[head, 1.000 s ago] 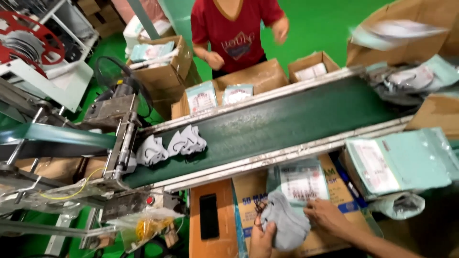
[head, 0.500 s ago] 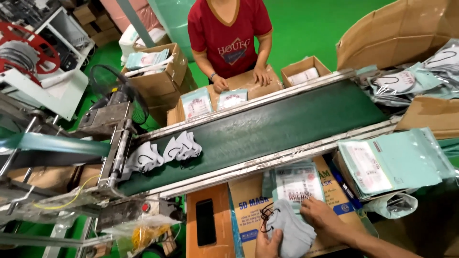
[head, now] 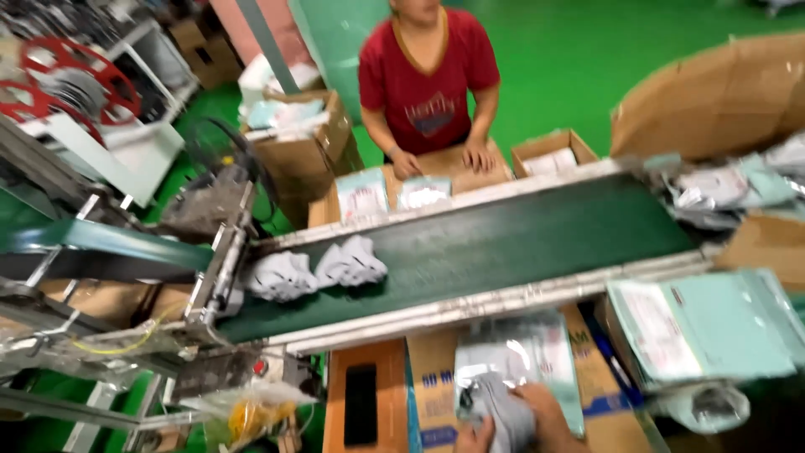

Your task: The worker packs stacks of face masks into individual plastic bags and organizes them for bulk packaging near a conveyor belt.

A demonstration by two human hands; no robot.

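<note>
At the bottom edge, my left hand [head: 476, 436] and my right hand [head: 549, 417] both grip a folded grey garment [head: 506, 409], pressed against a clear plastic bag [head: 524, 356] that lies on a cardboard box [head: 428, 386]. Beyond the box runs a dark green conveyor belt [head: 520, 243]. Two white folded bundles [head: 314, 268] ride on the belt's left end. Only the fingers and backs of my hands show; the frame cuts off the wrists.
A person in a red shirt [head: 428, 80] stands across the belt, hands on a cardboard box [head: 457, 164]. A stack of teal bags [head: 713, 323] lies at right. A black phone [head: 360, 403] rests on an orange surface. Machinery [head: 109, 252] fills the left.
The view has tilted down and shifted. My hands have pushed the grey garment further into the plastic bag. The white bundles drifted slightly along the belt. The person's hands settled on the box.
</note>
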